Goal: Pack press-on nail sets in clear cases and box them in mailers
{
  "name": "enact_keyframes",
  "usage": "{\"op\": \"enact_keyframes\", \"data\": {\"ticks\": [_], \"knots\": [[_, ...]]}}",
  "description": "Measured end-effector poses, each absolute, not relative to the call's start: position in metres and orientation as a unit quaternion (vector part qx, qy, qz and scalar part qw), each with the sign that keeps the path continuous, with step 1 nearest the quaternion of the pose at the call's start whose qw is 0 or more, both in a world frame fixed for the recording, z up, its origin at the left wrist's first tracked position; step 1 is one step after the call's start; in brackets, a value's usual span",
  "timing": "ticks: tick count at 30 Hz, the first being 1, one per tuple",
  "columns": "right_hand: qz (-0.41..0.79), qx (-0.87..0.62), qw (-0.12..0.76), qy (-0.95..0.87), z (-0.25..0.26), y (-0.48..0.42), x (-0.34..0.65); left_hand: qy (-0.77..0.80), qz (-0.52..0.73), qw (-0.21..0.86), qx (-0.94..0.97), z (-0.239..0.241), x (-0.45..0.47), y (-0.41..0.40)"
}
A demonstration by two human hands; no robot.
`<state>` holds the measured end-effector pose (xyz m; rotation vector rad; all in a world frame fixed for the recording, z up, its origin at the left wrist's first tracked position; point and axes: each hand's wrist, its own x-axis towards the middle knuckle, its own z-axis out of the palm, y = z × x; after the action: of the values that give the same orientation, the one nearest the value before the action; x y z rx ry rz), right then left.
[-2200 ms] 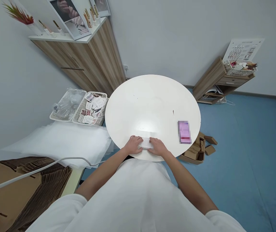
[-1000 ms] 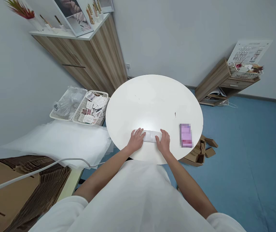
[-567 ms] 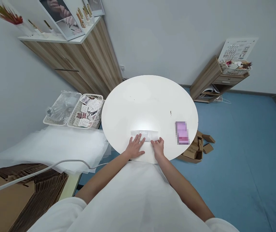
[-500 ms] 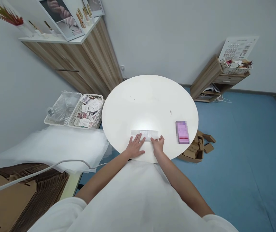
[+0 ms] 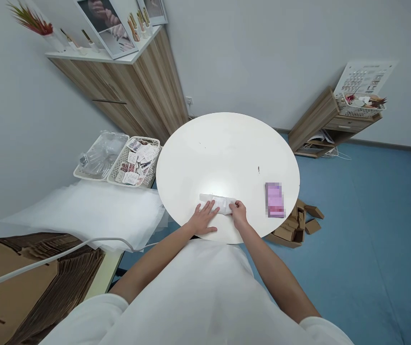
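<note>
A long folded strip of thin white wrapping sheet (image 5: 215,201) lies near the front edge of the round white table (image 5: 227,153). My left hand (image 5: 204,219) rests flat on its left part, fingers spread. My right hand (image 5: 239,213) has its fingers curled in a pinch on the strip's right end, which is folded in toward the middle. What is inside the wrap is hidden.
A pink blurred card (image 5: 274,200) lies on the table's right side. Left of the table stand two white baskets (image 5: 133,160), a stack of white sheets (image 5: 83,211) and flat cardboard (image 5: 29,282). Small cardboard boxes (image 5: 299,220) sit on the blue floor. Wooden cabinets stand at the walls.
The strip went from under both hands to lying open in front of them. My right hand has gone from flat to pinching the right end and folding it inward, so the strip looks shorter.
</note>
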<state>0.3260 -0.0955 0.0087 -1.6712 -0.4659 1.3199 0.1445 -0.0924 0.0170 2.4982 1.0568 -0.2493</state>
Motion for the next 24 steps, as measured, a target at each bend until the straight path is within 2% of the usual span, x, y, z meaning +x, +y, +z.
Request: {"op": "enact_keyframes", "data": {"ticks": [7,13,16,20,24], "knots": [[0.498,-0.696,0.42,-0.302,0.014,-0.111,0.328,0.359,-0.093,0.216,0.903,0.019,0.156,-0.102],[0.524,-0.674,0.327,-0.406,0.018,-0.1,0.322,0.377,-0.05,0.233,0.895,0.022,0.149,-0.1],[0.508,-0.666,0.277,-0.47,0.015,-0.095,0.323,0.489,0.01,0.248,0.837,0.018,0.141,-0.101],[0.422,-0.682,0.204,-0.562,0.013,-0.095,0.321,0.698,0.068,0.316,0.639,0.008,0.134,-0.106],[0.348,-0.721,0.161,-0.577,0.012,-0.103,0.313,0.737,0.125,0.414,0.52,-0.007,0.139,-0.11]]}}
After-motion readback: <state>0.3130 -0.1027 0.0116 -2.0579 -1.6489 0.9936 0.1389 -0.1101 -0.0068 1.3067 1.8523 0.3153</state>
